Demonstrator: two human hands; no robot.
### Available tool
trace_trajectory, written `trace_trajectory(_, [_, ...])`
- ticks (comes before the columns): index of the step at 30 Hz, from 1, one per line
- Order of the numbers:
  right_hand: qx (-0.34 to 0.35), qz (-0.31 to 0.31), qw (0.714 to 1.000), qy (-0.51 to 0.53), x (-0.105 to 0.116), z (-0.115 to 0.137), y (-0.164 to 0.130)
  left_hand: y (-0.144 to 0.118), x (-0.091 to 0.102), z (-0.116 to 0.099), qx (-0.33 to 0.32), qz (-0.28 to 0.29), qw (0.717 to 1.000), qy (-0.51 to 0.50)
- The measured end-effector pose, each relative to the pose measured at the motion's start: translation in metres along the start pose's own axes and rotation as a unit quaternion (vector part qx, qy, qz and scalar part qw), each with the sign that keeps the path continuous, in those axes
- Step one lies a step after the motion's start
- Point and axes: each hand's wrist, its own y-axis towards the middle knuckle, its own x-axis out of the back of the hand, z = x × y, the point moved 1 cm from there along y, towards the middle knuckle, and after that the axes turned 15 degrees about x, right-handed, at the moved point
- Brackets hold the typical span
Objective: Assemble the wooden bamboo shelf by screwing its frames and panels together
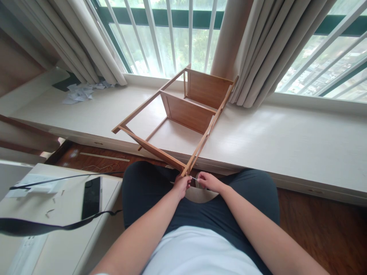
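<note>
A seated person steadies a light-brown slatted wooden shelf frame (183, 114) lying tipped on its side across a pale, white-finished window ledge (286, 141), its near corner overhanging the edge above the lap. The left hand (182, 185) is pinched closed on that corner joint, while the right hand (208, 181), fingers curled together, grips a thin silvery metal tool (194, 178) pointed at the joint. The frame looks light and stiff, its slim rails likely to flex or crack if levered; the thicker corner posts appear to be the safest hold. Cream pleated curtains (258, 49) hang before a barred window. A white side table (57, 214) at left carries a black phone (91, 196), loose small screws (50, 211) and a black strap (57, 225); crumpled white paper (80, 93) sits on the ledge.
</note>
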Motion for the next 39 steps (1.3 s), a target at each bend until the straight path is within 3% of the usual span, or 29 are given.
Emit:
trace_trajectory(5, [0.032, -0.01, 0.996, -0.083, 0.004, 0.014, -0.001, 0.001, 0.0, 0.0, 0.002, 0.001, 1.0, -0.006])
trace_trajectory(13, [0.029, -0.038, 0.98, -0.191, 0.007, 0.024, -0.001, 0.003, 0.0, 0.0, 0.0, 0.001, 1.0, -0.013])
trace_trajectory(32, [0.023, -0.054, 0.963, -0.262, 0.01, 0.033, -0.002, -0.004, -0.002, -0.003, 0.011, 0.001, 1.0, -0.024])
trace_trajectory(39, [0.011, -0.049, 0.97, -0.24, 0.01, 0.029, -0.001, -0.007, -0.003, -0.006, 0.026, 0.008, 0.999, -0.033])
